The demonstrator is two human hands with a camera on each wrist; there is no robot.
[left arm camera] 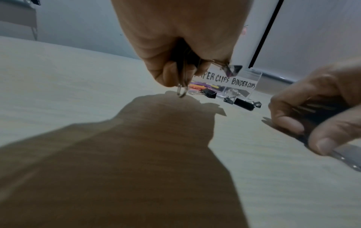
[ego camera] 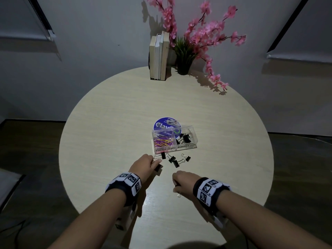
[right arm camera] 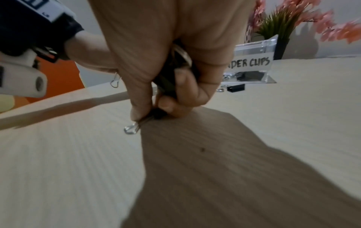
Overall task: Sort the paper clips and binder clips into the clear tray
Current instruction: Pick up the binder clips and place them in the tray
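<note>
A clear tray (ego camera: 194,136) sits mid-table with two compartments labelled PAPER CLIPS and BINDER CLIPS (left arm camera: 243,84). Coloured paper clips (ego camera: 163,142) lie in its left part and black binder clips (ego camera: 185,138) in its right. Several loose black binder clips (ego camera: 177,163) lie just in front of it. My left hand (ego camera: 154,161) hovers at their left edge, its fingers curled round binder clips (left arm camera: 182,90), one (ego camera: 158,167) dangling. My right hand (ego camera: 177,184), nearer me, grips a bunch of binder clips (right arm camera: 168,86), with a wire handle (right arm camera: 131,129) on the table.
The round pale wooden table (ego camera: 107,123) carries a blue round disc (ego camera: 164,125) behind the tray. At the far edge stand upright books (ego camera: 159,56) and a potted plant (ego camera: 184,58) with pink blossom branches (ego camera: 212,33). Dark floor surrounds the table.
</note>
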